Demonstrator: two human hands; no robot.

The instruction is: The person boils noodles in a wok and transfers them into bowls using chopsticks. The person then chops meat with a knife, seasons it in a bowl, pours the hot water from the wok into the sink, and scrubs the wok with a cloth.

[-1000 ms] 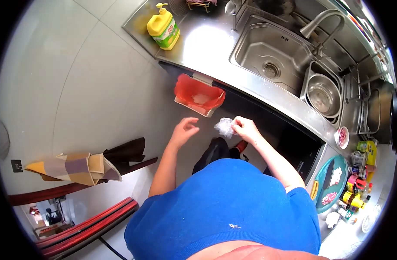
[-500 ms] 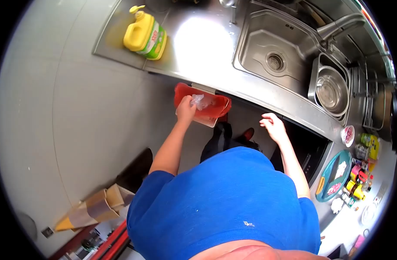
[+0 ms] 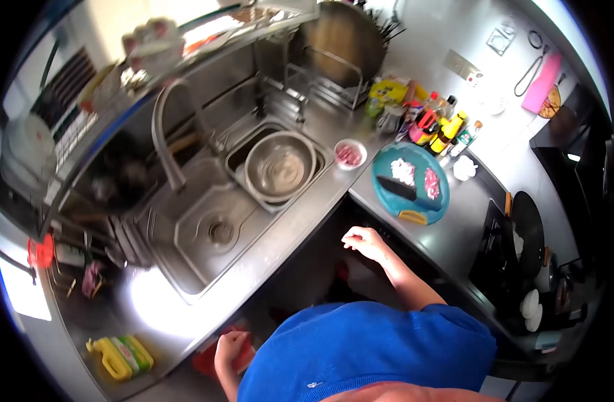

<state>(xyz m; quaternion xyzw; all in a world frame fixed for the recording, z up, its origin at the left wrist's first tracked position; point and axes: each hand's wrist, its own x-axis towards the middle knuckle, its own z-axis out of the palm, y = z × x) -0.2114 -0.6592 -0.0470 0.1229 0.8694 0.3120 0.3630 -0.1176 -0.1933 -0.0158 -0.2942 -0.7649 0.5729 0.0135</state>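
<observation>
My left hand (image 3: 230,347) is at the lower left, over the red-lined bin (image 3: 243,358) beside the counter front, its fingers curled and nothing visible in them. My right hand (image 3: 365,242) hangs in front of the counter corner, fingers loosely bent and slightly apart, holding nothing. Nearest to it on the counter is a teal cutting board (image 3: 387,201). A dark-bladed knife (image 3: 395,187) lies on the board between a pale chopped pile (image 3: 403,171) and chopped pink meat (image 3: 432,183). A small white bowl (image 3: 349,154) of pink pieces stands beside the board.
The steel sink (image 3: 206,261) has a curved tap (image 3: 161,134) and a metal basin (image 3: 280,166) in its side compartment. A yellow detergent jug (image 3: 121,357) stands lower left. Sauce bottles (image 3: 448,134) line the back corner. A black wok (image 3: 527,224) is at the right.
The view has swung right towards the cutting board and stove. The crumpled clear plastic that was in my left hand over the bin is no longer visible. My right hand stays raised.
</observation>
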